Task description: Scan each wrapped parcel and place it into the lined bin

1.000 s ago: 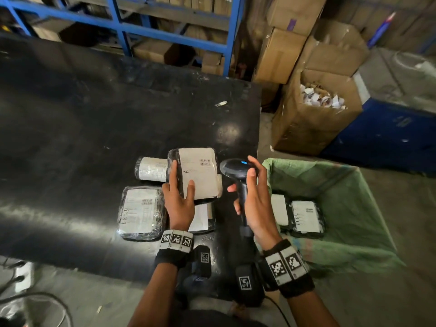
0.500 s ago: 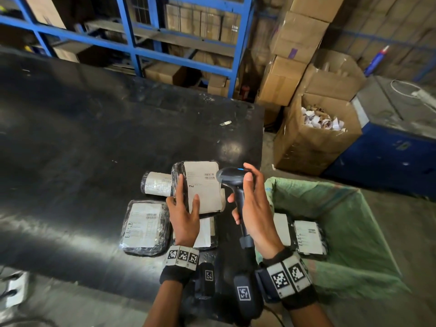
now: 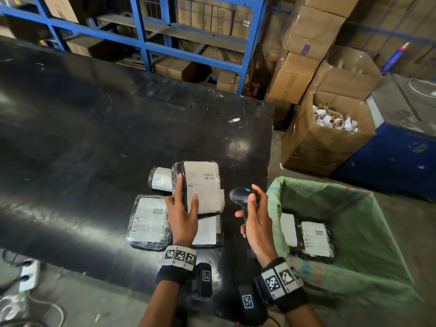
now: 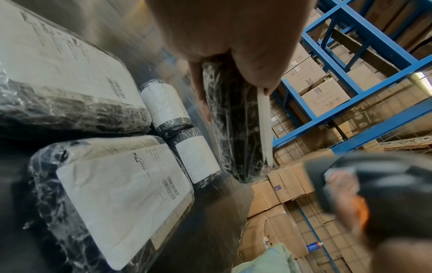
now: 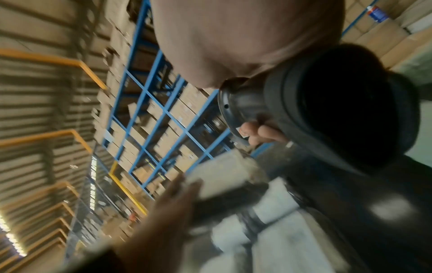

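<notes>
Parcel (image 3: 200,185) sits raised in your left hand (image 3: 182,218), thumb and fingers clamped on its near end, label up, above the other wrapped parcels on the black table (image 3: 94,138). Your right hand (image 3: 256,223) grips the scanner (image 3: 240,195) just right of it. The lined bin (image 3: 368,244), further right, holds two parcels.

Parcels (image 3: 151,223) lie on the table (image 3: 94,138); the bin (image 3: 377,232), right of it, holds two parcels (image 3: 316,239); boxes (image 3: 325,138) stand behind the bin.
</notes>
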Tool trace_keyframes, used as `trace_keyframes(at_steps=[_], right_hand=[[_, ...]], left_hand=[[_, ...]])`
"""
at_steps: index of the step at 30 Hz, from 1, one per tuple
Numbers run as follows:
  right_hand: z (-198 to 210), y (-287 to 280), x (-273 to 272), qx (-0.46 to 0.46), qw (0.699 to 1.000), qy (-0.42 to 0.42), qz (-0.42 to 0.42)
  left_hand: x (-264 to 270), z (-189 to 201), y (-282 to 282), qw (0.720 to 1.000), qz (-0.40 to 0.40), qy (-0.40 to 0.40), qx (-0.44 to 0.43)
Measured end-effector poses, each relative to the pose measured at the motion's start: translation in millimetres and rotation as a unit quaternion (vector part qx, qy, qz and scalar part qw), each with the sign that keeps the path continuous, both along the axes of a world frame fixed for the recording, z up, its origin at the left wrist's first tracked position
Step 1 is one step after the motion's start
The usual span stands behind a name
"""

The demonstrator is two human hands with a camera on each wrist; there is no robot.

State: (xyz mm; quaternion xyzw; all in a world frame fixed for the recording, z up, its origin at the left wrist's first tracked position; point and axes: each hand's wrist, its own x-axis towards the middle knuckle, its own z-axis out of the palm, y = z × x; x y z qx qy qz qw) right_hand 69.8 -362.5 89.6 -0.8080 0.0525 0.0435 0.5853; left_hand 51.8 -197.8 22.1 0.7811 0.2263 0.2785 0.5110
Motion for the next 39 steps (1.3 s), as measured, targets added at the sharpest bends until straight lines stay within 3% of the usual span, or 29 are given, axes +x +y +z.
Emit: trace_keyframes(at_steps=[7, 14, 17, 21, 24, 31, 39], right_hand=[[-133.6, -15.1, -24.9, -0.037, 0.992, 0.111, -0.046], [-191.6, 0.0, -38.3, 0.007, 0.986, 0.158, -0.052], [-184.1, 1.0, -39.9, -0.014, 0.987, 0.155, -0.043], [-154.0, -11.9, -30.1, -0.155, 0.983, 0.081, -0.05], [-114.9, -18.6, -14.6, -0.122, 0.992, 0.0, -0.007], [-55.4, -21.4, 21.5, -0.004, 0.995, -0.068, 0.08], [-48.7, -89.4, 27.2, 0.014, 0.996, -0.091, 0.016]], left_hand=[[-15.2, -6.4, 18.4, 1.0, -0.004, 0.018, 0.013], [-27.4, -5.4, 24.6, 0.998, -0.036, 0.047, 0.0], [-25.2, -3.2, 21.7, 0.997, -0.055, 0.049, -0.001], [-17.9, -1.0, 12.4, 0.996, -0.076, 0.047, 0.003], [-9.5, 0.8, 2.2, 0.995, -0.098, 0.029, 0.012], [7.0, 15.4, -42.5, 0.988, -0.153, -0.003, -0.03], [27.6, 16.1, -111.0, 0.972, -0.224, -0.003, -0.069]])
